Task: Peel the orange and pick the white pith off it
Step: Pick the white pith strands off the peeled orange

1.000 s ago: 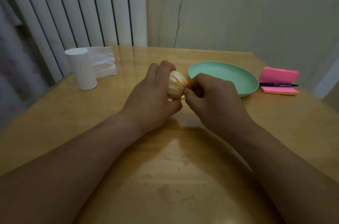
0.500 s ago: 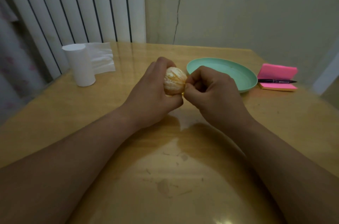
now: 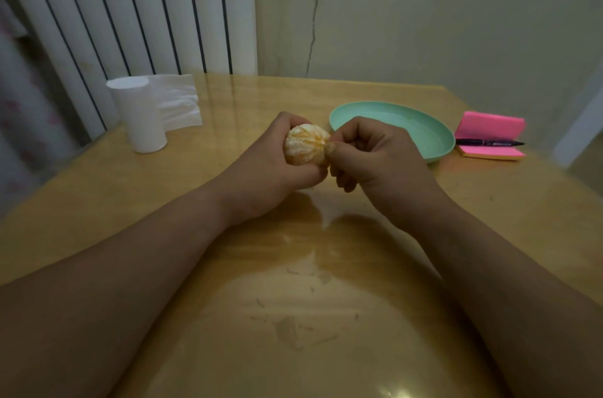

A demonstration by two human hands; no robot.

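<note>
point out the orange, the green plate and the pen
orange (image 3: pixel 305 143), head view, pith-streaked exposed face
green plate (image 3: pixel 401 123), head view, bare inner floor
pen (image 3: pixel 489 143), head view, middle of barrel

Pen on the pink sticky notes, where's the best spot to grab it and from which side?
Pinch the pen mid-barrel from above, fingers on its near and far sides. It lies flat across the pink sticky notes, running left to right, so both long sides look free.
</note>
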